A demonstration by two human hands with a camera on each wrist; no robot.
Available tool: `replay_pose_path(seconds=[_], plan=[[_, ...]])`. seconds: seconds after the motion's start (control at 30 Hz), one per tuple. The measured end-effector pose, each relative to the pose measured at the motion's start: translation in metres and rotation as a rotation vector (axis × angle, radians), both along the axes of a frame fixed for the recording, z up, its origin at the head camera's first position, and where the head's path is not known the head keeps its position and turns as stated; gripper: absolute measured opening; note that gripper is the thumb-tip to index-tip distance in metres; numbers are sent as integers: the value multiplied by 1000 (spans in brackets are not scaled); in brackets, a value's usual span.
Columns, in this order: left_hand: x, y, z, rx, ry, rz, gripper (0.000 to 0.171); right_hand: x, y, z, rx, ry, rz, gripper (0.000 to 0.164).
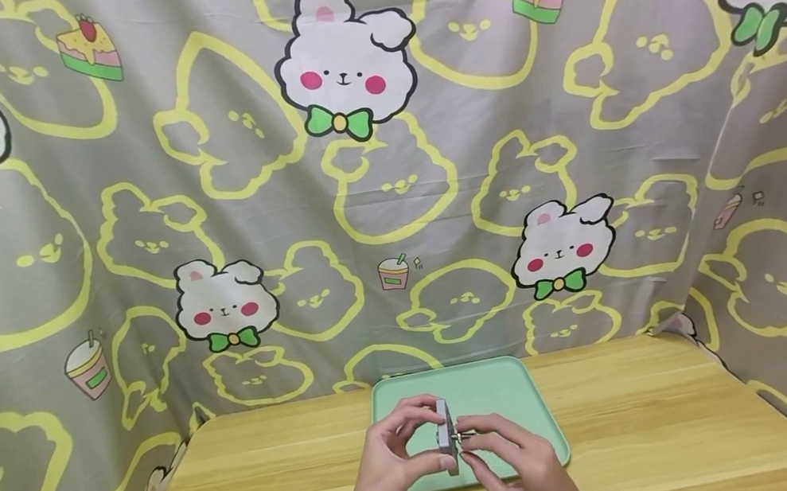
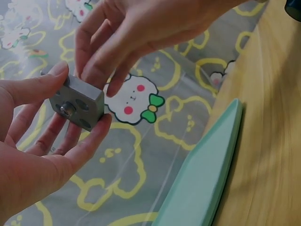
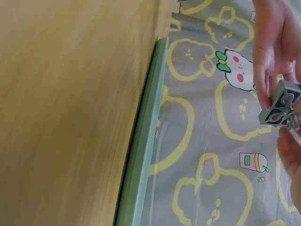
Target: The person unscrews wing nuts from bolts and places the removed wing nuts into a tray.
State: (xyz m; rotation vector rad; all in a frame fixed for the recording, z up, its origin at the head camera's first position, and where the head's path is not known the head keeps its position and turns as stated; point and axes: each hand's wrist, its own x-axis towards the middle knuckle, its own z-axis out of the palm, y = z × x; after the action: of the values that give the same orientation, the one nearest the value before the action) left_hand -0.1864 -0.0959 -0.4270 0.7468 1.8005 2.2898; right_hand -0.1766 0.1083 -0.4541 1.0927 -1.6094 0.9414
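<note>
My left hand grips a grey square block by its edges, thumb on one side and fingers on the other. In the left wrist view, several round recesses show in the face of the block, and a shiny metal stud sticks out of its middle. On the opposite face, my right hand pinches a small shiny bolt-like part between thumb and fingers. That part stands at the block's centre; its exact shape is partly hidden by the fingers. Both hands are above a mint-green tray.
The mint-green tray lies on a wood-grain table. A grey curtain with rabbit prints hangs behind and at both sides. A dark round object is cut off at the left wrist view's top right corner.
</note>
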Motion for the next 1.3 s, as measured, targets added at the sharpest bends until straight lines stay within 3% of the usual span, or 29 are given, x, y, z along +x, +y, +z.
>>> replay_pose_path(seconds=[0.03, 0.13, 0.23, 0.37, 0.43, 0.57, 0.7, 0.87, 1.17, 1.3], plan=[[0, 0, 0, 2, -1, 3, 41, 1, 0, -1, -29, -49, 10, 6], [0, -1, 1, 5, 10, 11, 41, 5, 1, -2, -132, -274, 38, 24], [0, 0, 1, -6, 18, 17, 42, 10, 1, 2, -243, -593, 39, 26], [0, 2, 0, -32, 35, 17, 43, 12, 3, 9, -379, -1012, 111, 17], [0, 3, 0, -47, 46, 21, 44, 11, 5, 11, -413, -1158, 177, 24], [0, 5, -1, -71, 66, 23, 41, 8, 11, 12, -392, -1364, 294, 37], [1, 7, -1, -97, 72, 21, 39, 7, 14, 11, -374, -1464, 347, 39], [1, 9, -2, -105, 71, 19, 38, 8, 15, 10, -376, -1484, 337, 34], [1, 10, -4, -114, 75, 25, 38, 6, 14, 6, -384, -1447, 331, 33], [0, 10, -4, -118, 63, 33, 39, 7, 12, 5, -372, -1381, 305, 31]])
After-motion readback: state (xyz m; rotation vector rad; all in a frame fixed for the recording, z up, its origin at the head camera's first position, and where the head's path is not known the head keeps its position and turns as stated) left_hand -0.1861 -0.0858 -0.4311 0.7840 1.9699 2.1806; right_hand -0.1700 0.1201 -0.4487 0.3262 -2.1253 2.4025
